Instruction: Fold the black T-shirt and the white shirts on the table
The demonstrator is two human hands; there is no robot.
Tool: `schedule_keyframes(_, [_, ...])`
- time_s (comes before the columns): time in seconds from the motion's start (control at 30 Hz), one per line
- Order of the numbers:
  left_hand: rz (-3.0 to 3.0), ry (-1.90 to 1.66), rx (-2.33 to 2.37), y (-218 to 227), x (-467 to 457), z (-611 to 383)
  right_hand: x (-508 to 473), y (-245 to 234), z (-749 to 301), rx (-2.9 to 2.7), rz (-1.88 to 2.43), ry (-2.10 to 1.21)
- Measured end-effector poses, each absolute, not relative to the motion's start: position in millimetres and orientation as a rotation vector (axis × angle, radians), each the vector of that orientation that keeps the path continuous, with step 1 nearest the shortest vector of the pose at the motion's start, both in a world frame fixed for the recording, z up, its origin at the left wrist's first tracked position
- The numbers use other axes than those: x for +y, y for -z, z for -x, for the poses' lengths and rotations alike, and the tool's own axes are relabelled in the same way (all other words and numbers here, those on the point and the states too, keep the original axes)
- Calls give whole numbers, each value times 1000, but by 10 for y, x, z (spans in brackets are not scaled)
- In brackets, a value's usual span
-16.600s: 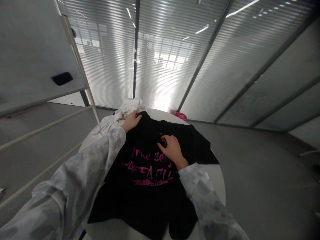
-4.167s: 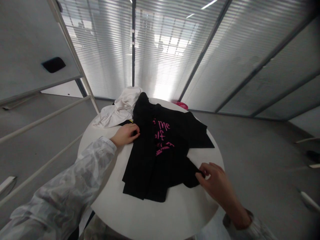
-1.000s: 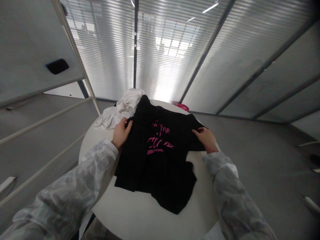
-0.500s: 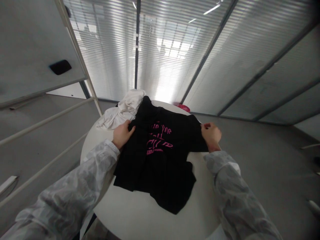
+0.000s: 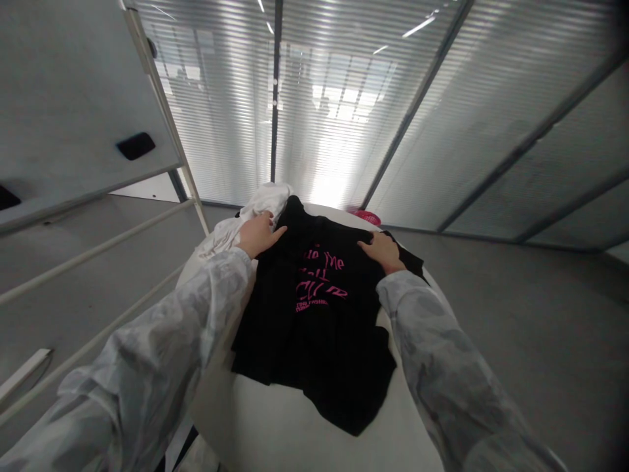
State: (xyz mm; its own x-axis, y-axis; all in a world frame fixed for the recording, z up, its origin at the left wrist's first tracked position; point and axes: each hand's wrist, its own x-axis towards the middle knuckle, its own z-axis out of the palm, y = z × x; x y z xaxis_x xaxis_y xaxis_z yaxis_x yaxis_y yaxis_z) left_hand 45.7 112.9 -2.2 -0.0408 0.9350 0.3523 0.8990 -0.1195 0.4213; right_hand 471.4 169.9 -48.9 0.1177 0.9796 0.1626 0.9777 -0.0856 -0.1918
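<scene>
A black shirt (image 5: 314, 328) with pink print lies partly folded on the round white worktop (image 5: 275, 432), its collar end away from the person. The left hand (image 5: 258, 235) rests flat on its far left edge, fingers (image 5: 278, 231) stretched out and gripping nothing, just beside a crumpled white garment (image 5: 260, 200). The right hand (image 5: 381, 252) lies palm down on the shirt's right shoulder, also holding nothing.

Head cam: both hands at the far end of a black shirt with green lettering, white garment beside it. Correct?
Colour is wrong: the head view shows the lettering pink, not green. Left hand and right hand are at the far end of the black shirt, white garment beside it.
</scene>
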Motion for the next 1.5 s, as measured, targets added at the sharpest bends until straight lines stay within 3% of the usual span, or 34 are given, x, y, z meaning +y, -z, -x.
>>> schedule_keyframes(0.2, [-2088,-716,2052,15,1485,-657,1796,439,-4637,-1905,2276,-74])
schedule_keyframes(0.53, [-1826,-1202,1965,-141,1708,-723,1765,359,-4577,-1791,2179,85])
schedule_keyframes(0.73, [-1637,-1418,1638,-278,1911,-614,1732,176,-4511,-1535,1999,197])
schedule_keyframes(0.97, [-1837,-1164,1701,-84,1642,-650,1576,223,-4248,-1909,1976,-43])
schedule_keyframes(1.1, [-2290,-1153,1451,29,1008,-684,1116,265,-4011,-2078,1591,-14])
schedule_keyframes(1.3, [-2620,-673,741,200,143,-715,184,193,-3893,-2383,1103,-281])
schedule_keyframes(1.5, [-2721,-543,731,373,13,-755,-119,442,-3974,-2479,1000,-315])
